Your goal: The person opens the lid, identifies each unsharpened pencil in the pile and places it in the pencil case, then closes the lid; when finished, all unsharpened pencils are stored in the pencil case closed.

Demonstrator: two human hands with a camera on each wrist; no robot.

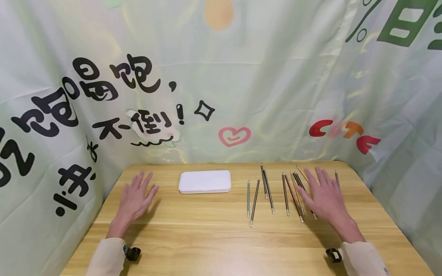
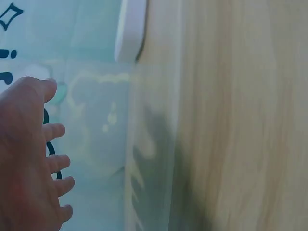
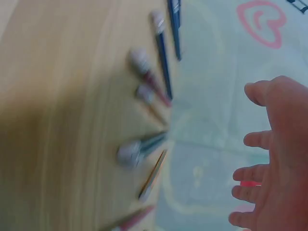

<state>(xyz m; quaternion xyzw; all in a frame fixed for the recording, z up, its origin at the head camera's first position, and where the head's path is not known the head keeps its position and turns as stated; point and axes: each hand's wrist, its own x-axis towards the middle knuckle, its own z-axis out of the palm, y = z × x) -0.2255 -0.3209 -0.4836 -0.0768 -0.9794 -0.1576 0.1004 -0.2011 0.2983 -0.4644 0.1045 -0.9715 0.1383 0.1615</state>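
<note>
My left hand is held over the left side of the table, fingers spread and holding nothing; its shadow falls on the wood. To its right lies a white flat case with a closed lid, its end also showing at the top of the left wrist view. Over the right side is my right hand, fingers spread, nothing in it. Around and beneath it lie several pencils with eraser ends, among them a dark red pencil and a black pencil. A green pencil lies farther left, nearer the case.
The wooden table has rounded far corners. A pale printed curtain hangs right behind it and along both sides. Black wrist cameras sit at both cuffs, the left camera and the right camera.
</note>
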